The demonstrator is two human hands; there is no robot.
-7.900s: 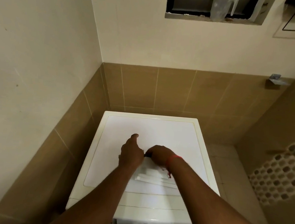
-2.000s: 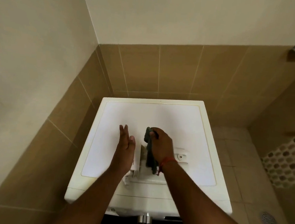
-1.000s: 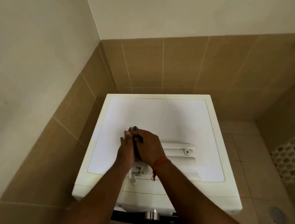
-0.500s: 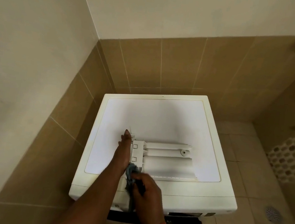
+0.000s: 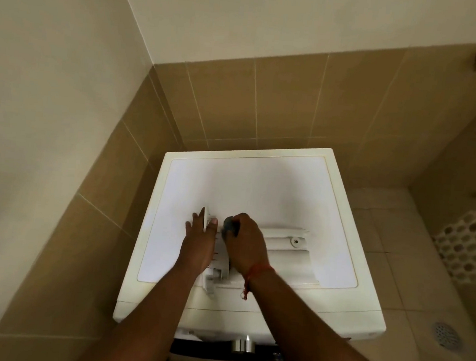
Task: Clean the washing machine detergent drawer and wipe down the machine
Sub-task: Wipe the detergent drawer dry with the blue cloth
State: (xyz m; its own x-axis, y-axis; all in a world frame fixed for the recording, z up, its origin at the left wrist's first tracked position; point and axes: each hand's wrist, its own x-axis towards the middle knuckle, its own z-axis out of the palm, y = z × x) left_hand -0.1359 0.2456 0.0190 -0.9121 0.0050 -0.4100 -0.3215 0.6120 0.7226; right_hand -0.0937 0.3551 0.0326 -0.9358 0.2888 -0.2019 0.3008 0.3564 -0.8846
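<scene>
Left hand (image 5: 198,244), fingers straight, steadies the detergent drawer (image 5: 282,249) atop the washing machine (image 5: 259,188); right hand (image 5: 244,242) grips a grey cloth (image 5: 229,226) against it.

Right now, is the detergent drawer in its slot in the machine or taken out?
Out. The detergent drawer lies on the washing machine top, steadied by the left hand while the right hand wipes it with a cloth.
</scene>
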